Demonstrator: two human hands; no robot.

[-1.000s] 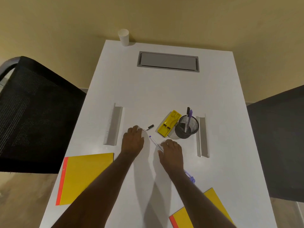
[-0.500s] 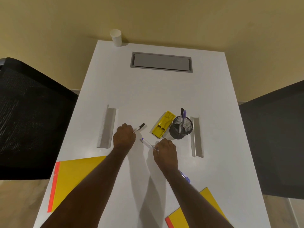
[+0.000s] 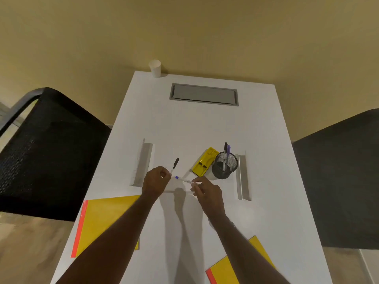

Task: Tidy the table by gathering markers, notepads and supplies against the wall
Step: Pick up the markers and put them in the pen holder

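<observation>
Two yellow notepads (image 3: 106,220) at the table's (image 3: 205,124) near corners we note partly hidden by forearms. Left hand (image 3: 154,182) pinches a black-capped marker (image 3: 174,164), right hand (image 3: 207,193) a blue-tipped marker (image 3: 184,180), mid-table beside the mesh cup (image 3: 224,168).

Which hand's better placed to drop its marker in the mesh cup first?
Right. The right hand holds the blue-capped marker just beside the mesh cup; the left hand is farther, past the yellow tray.
</observation>
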